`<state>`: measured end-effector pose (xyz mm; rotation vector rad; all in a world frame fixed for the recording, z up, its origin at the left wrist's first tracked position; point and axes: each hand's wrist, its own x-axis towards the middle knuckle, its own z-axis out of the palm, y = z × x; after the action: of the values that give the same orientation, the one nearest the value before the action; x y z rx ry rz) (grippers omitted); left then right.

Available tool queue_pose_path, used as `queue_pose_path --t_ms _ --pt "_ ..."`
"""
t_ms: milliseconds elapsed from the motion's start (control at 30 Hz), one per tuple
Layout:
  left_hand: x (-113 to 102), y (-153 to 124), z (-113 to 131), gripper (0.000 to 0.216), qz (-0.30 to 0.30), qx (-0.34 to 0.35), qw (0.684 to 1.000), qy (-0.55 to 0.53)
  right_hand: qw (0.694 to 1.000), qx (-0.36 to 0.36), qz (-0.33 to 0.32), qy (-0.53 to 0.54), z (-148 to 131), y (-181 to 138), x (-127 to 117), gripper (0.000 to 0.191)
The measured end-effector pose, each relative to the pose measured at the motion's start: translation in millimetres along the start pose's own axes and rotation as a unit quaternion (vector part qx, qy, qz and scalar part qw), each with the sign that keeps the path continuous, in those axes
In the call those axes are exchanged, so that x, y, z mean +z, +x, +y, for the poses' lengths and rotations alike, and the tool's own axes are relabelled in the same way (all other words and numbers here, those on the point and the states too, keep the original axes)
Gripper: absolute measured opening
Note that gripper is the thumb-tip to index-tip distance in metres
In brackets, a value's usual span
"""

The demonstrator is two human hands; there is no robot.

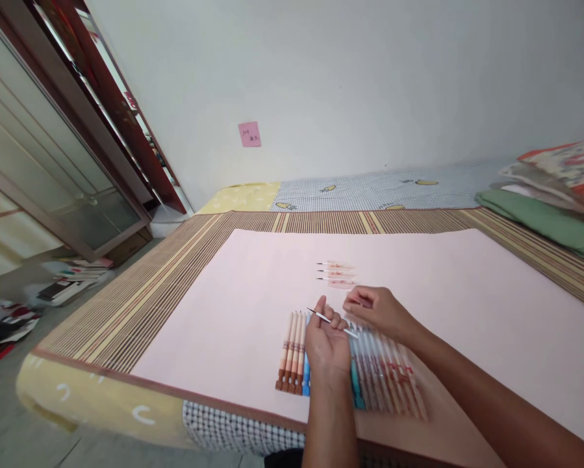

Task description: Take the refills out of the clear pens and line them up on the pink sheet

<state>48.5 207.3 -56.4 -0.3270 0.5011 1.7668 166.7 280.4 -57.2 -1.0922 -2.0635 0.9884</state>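
So your left hand (328, 338) is palm up with the fingers curled in, and you've got a thin white stick (319, 315) with a dark tip pinched in there. It slants across your fingers, dark end poking out past the thumb, the other end coming out on the right, just under your right hand (369, 305). Part of its middle is behind your fingers, so I can't see the whole length.

Your right hand is right beside the left one, knuckles up, fingertips pressed together. There's a pinkish bit at the fingers, but honestly I can't tell whether you're gripping something.

The row of pens (294, 354) sits under and around your left wrist on the pink sheet (223, 312). Your hand and forearm hide the middle of it; brown and blue ends show on the left, teal on the right. The right-hand part is so smeared I couldn't count it. Beyond your hands, well clear of the row, three dark-tipped sticks (322, 271) lie parallel, and the pinkish stuff at their right ends is too blurry to name. Your right forearm runs off the picture edge.
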Motion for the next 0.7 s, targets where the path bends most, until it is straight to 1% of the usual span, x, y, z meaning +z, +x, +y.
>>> queue_pose_path --t_ms 33,100,233,300,400,500,533,600,667,700 --pt "0 0 0 0.023 -0.001 0.004 1.0 -0.002 0.999 0.01 -0.024 0.02 -6 -10 0 0.027" --pt "1 -1 0 0.023 0.0 0.01 1.0 -0.006 0.998 0.019 -0.046 0.044 -15 -28 1 0.02" --pt "1 -3 -2 0.024 -0.006 0.016 1.0 -0.008 0.998 0.024 -0.039 0.054 -18 -47 4 0.014" --pt "1 -3 -3 0.025 -0.014 0.022 1.0 -0.008 0.999 0.02 -0.035 0.029 -15 -50 6 0.014" --pt "2 -2 -4 0.024 -0.02 0.024 1.0 -0.006 0.999 -0.009 -0.036 -0.025 -12 -51 6 0.015" --pt "3 -1 -4 0.023 0.002 0.042 0.999 0.011 0.996 -0.051 -0.026 -0.072 -8 -43 1 0.016" --pt "3 -1 -4 0.021 0.017 0.064 0.998 0.023 0.994 -0.063 -0.016 -0.083 -4 -38 -2 0.015" --pt "2 -2 -1 0.019 0.051 0.141 0.987 0.052 0.991 -0.077 0.013 -0.107 6 -25 -8 0.013" --pt "2 -4 3 0.02 0.067 0.224 0.969 0.081 0.986 -0.068 0.034 -0.146 20 -9 -11 0.013" --pt "1 -5 5 0.02 0.066 0.252 0.961 0.093 0.983 -0.056 0.041 -0.172 26 -2 -11 0.015"
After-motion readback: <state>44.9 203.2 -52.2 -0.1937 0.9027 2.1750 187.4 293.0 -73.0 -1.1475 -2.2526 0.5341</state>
